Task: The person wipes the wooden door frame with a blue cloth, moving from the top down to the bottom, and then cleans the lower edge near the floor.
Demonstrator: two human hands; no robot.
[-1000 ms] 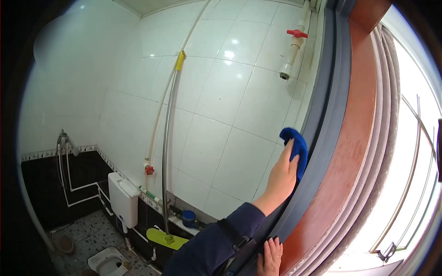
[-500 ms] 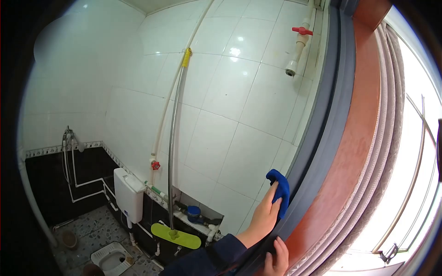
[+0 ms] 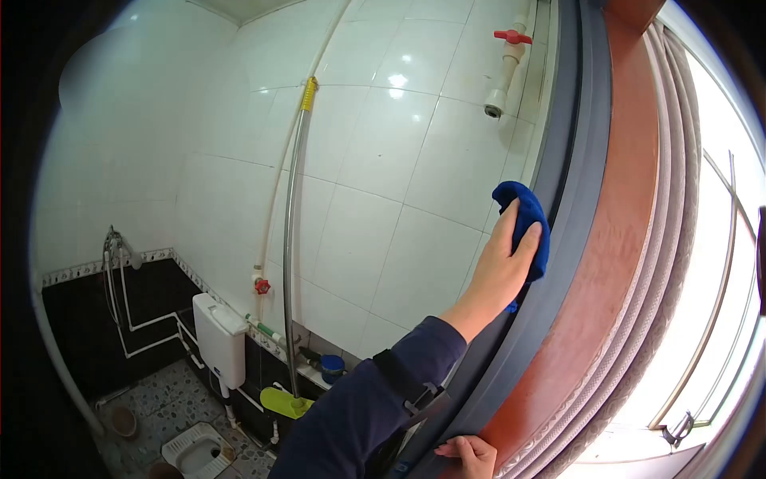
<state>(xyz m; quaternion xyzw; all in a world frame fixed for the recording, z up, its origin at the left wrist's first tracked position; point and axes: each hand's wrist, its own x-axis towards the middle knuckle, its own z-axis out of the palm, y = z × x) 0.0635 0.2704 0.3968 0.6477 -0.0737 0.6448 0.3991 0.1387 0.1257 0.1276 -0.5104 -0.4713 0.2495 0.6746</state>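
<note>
My left hand point(image 3: 504, 259) presses a blue cloth point(image 3: 528, 247) against the grey door frame point(image 3: 586, 172), about halfway up it. Its fingers and thumb are closed on the cloth, and part of the cloth hangs below the hand. The dark blue sleeve of that arm, with a black band round it, crosses the lower middle of the view. Low on the same frame is my right hand point(image 3: 471, 455), with bent fingers touching the frame's edge; its wrist is cut off by the bottom of the view.
Left of the frame is a tiled bathroom with a long-handled yellow-green mop point(image 3: 289, 403), a white cistern point(image 3: 219, 339) and a squat toilet point(image 3: 199, 451). A pipe with a red valve point(image 3: 512, 37) is on the wall. To the right are a reddish-brown panel point(image 3: 610, 263) and a curtain point(image 3: 678, 160).
My left hand has slid the cloth upward along the door frame, and its sleeve now hides part of the mop head. The right hand's fingers have turned from pointing up to pointing left.
</note>
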